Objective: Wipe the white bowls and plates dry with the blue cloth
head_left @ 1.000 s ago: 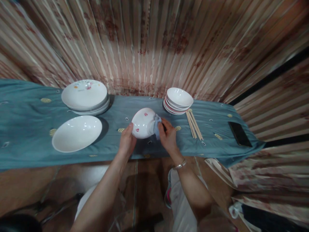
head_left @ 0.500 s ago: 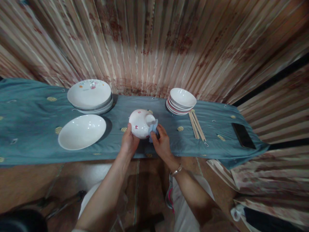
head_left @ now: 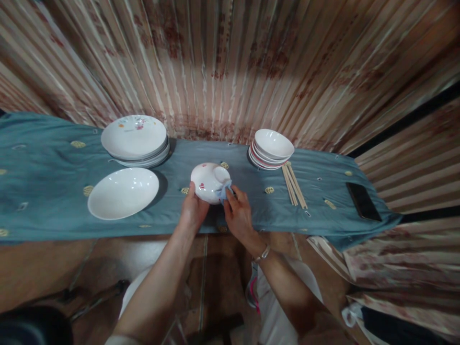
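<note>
the left hand (head_left: 194,207) grips the left and near edge of a small bowl (head_left: 205,182), thumb laid along its outer side and fingers mostly hidden beneath. the right hand (head_left: 238,213) pinches a light blue cloth (head_left: 224,190) and presses it to the bowl's lower right side, just below the foot ring. the bowl is at the centre of the frame, held upside down and tilted, its white outer side dotted with small red motifs. whether it touches the tabletop (head_left: 43,187) below cannot be told. a bracelet (head_left: 264,253) circles the right wrist.

up and to the right of the hands stands a stack of small bowls (head_left: 272,147), some with red on their sides. wooden chopsticks (head_left: 294,186) lie just beside it, toward the near edge. farther right, a dark phone (head_left: 363,201) lies flat near the tabletop's end.

left of the hands, a wide white dish (head_left: 123,193) sits open side up; above it in the frame is a stack of plates (head_left: 134,140), the top one bearing a floral print. a blue-green cover with yellow motifs drapes the tabletop. pleated curtains (head_left: 201,62) fill the upper frame, and brown floor (head_left: 168,258) shows along the bottom.
</note>
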Demonstrator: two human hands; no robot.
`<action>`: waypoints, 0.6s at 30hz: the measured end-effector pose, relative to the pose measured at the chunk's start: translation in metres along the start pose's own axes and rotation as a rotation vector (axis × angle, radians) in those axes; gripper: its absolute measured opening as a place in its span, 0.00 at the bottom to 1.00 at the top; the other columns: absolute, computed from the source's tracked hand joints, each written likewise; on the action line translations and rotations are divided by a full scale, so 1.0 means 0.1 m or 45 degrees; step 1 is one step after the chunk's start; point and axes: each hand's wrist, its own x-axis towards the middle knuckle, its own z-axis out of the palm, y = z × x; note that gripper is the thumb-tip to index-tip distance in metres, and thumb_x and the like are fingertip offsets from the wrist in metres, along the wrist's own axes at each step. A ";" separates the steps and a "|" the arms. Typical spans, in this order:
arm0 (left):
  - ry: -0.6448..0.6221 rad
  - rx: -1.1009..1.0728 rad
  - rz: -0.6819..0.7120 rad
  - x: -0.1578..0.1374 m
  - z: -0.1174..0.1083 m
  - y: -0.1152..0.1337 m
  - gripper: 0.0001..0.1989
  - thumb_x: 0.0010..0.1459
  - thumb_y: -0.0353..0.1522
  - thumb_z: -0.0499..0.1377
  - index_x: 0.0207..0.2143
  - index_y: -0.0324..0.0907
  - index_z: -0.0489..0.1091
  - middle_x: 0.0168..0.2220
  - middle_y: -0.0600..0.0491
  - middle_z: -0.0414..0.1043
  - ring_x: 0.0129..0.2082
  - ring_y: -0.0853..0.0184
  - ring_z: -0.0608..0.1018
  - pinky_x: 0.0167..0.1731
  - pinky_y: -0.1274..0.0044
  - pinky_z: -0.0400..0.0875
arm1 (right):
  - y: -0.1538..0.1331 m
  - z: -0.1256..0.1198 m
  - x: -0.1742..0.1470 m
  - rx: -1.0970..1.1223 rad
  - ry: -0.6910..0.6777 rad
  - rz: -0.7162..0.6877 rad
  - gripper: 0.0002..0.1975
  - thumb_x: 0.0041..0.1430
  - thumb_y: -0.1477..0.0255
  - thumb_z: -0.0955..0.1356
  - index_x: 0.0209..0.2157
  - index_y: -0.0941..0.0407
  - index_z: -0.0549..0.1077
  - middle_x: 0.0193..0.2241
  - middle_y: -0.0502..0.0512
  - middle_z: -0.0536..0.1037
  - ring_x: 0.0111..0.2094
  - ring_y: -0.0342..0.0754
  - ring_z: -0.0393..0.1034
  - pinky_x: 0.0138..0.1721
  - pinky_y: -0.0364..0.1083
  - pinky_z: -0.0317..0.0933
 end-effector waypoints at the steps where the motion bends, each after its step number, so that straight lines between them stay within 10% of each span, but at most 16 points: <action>1: 0.006 0.002 0.001 -0.01 0.01 0.00 0.23 0.70 0.37 0.48 0.61 0.36 0.67 0.52 0.42 0.78 0.60 0.59 0.74 0.62 0.68 0.65 | -0.01 -0.01 0.00 -0.022 -0.014 -0.029 0.21 0.67 0.77 0.60 0.58 0.57 0.71 0.56 0.67 0.71 0.54 0.55 0.66 0.56 0.57 0.64; 18: -0.157 0.200 0.144 -0.11 0.02 -0.04 0.17 0.63 0.37 0.59 0.49 0.34 0.76 0.47 0.41 0.81 0.56 0.57 0.77 0.60 0.68 0.68 | -0.14 -0.17 0.10 -0.266 -0.010 -0.279 0.21 0.67 0.81 0.59 0.58 0.56 0.69 0.64 0.68 0.65 0.60 0.57 0.64 0.55 0.58 0.63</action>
